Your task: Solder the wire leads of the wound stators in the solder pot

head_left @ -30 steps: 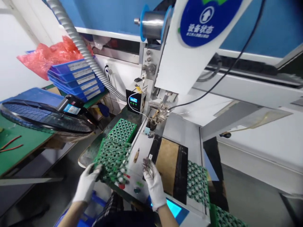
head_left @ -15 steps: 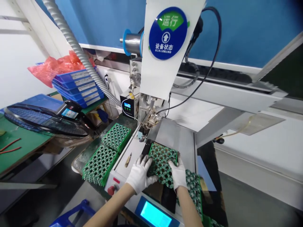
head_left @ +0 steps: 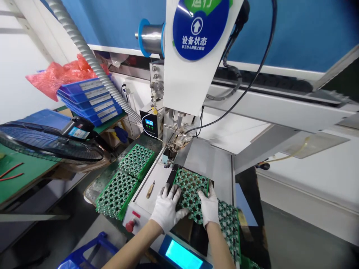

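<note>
Since a second ago, both hands had left the white front panel and the green board at the left and come onto a green board (head_left: pixel 192 188) lying on the dark bed of the machine; over the last half second they barely shifted. That board, full of round holes, sat in the black-edged recess near the middle, just near of the soldering head (head_left: pixel 179 140), seemingly so the head could reach it from above.

The left hand (head_left: pixel 167 208), in a white glove, lay flat with spread fingers on the board's near-left corner, pressing rather than gripping. The right hand (head_left: pixel 209 204), also gloved, rested on the near-right part, fingers bent over the right edge; whether it pinched the edge or only steadied it could not be told. Held from both sides, the board looked squared into its recess.

Two more green boards (head_left: pixel 126 177) lay to the left of the bed, and another (head_left: pixel 230 224) overlapped the near-right. A red button (head_left: pixel 129 226) and a lit blue screen (head_left: pixel 183 258) sat on the near panel. Far left stood a fan (head_left: pixel 50 144) and stacked blue trays (head_left: pixel 89 99).
</note>
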The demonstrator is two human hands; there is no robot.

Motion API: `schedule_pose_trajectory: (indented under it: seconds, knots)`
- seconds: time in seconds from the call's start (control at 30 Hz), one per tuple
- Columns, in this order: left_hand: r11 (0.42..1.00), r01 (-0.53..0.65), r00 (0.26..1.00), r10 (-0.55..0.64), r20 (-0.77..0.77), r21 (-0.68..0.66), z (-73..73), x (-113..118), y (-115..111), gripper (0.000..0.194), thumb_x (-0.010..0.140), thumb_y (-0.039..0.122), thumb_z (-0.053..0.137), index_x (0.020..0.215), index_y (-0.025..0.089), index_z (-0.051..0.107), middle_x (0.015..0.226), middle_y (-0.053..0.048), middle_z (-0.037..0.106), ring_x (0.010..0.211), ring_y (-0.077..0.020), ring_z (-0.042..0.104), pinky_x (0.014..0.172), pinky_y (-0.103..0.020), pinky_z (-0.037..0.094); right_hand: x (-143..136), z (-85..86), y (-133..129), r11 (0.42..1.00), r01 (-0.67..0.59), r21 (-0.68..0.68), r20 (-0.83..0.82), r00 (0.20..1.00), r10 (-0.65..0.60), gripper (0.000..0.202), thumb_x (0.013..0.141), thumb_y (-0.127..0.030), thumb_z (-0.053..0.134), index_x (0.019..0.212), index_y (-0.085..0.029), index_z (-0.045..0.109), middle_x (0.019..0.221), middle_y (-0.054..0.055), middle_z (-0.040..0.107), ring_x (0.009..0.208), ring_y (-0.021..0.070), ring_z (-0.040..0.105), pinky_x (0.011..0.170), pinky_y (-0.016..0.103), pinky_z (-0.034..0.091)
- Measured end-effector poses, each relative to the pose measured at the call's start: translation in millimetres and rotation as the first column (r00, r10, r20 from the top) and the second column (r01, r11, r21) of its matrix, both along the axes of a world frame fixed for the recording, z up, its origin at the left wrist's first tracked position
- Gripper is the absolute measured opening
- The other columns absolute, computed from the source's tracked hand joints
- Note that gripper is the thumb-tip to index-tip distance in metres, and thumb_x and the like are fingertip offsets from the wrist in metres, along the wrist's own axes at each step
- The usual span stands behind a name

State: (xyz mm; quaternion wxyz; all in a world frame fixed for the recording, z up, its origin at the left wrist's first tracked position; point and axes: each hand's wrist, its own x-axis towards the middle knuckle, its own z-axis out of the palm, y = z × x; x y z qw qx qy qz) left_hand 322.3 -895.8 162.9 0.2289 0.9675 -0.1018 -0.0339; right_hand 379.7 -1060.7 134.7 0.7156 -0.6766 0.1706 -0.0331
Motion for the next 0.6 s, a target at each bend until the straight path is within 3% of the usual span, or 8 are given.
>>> schedule_pose_trajectory:
  seconds: [0.1,0.4,0.6]
  knots:
    - [1.000,-0.027,1.000,0.027,0.007,0.009,-1.2,2,-3,0.070,0.080,0.059,0.045,0.136,0.018,0.032,0.141,-0.014,0.031,0.131,-0.0399,0.017,0.103,-0.058,0.022,1,-0.1,2,0.999,0.026,-0.034,0.002,1.000,-0.026,0.080,0.069,-0.036,0.063,0.139,-0.024,0.027,0.130,0.003,0.050,0.117,0.0222,0.048,0.104,0.038,0.031]
    - [0.999,-0.028,1.000,0.028,0.003,0.043,8.7,1,-4,0.069,0.081,0.061,0.041,0.134,0.016,0.034,0.140,-0.015,0.032,0.129,-0.0386,0.022,0.104,-0.056,0.024,5,-2.8,-5,1.000,0.003,-0.027,-0.017,1.000,-0.003,0.080,0.067,-0.037,0.064,0.137,-0.021,0.031,0.127,0.005,0.053,0.114,0.0231,0.051,0.101,0.037,0.037]
    - [0.996,-0.036,0.999,0.034,0.028,0.083,-2.7,-2,-5,0.069,0.082,0.059,0.040,0.135,0.015,0.032,0.141,-0.015,0.030,0.130,-0.0375,0.021,0.104,-0.055,0.023,4,-4.2,-3,0.994,-0.006,-0.109,0.002,1.000,0.007,0.076,0.069,-0.036,0.060,0.137,-0.019,0.031,0.128,0.006,0.052,0.115,0.0227,0.051,0.101,0.037,0.036]
